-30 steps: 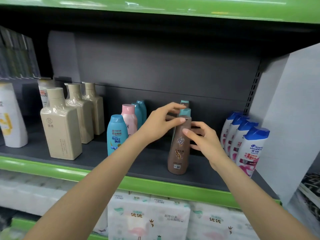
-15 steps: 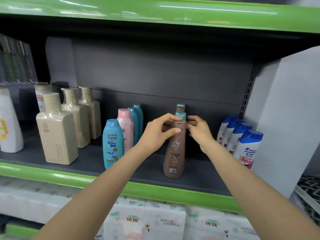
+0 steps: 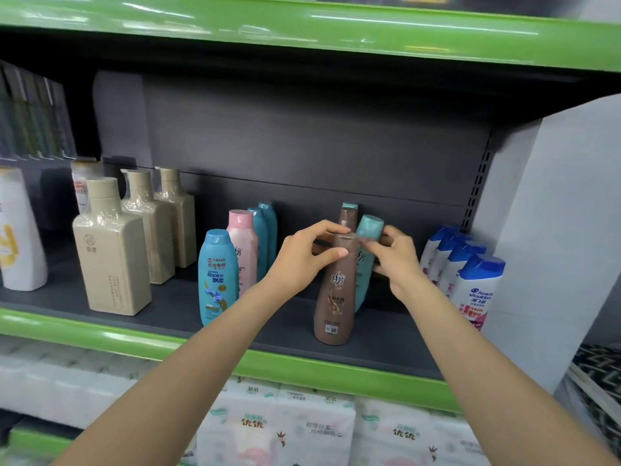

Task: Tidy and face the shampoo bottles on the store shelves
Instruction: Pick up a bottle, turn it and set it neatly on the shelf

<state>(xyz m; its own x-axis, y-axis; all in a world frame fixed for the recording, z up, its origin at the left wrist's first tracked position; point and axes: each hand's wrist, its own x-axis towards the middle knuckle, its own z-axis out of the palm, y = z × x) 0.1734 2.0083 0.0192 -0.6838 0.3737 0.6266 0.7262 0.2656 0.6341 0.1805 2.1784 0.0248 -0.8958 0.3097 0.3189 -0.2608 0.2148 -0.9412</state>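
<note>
Left hand (image 3: 302, 260) pinching the neck of the brown bottle (image 3: 336, 290), thumb in front, fingers behind. Right hand (image 3: 396, 260) curled round the teal bottle (image 3: 368, 237), tilted just behind the brown one. Could topple if let go while leaning, knocking the brown bottle forward toward the shelf (image 3: 289, 331) edge.

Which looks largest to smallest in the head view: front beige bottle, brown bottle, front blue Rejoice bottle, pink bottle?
1. Front beige bottle
2. Brown bottle, held by the left hand
3. Blue Rejoice bottle
4. Pink bottle, partly hidden and standing farther back, so its rank is unsure.
</note>
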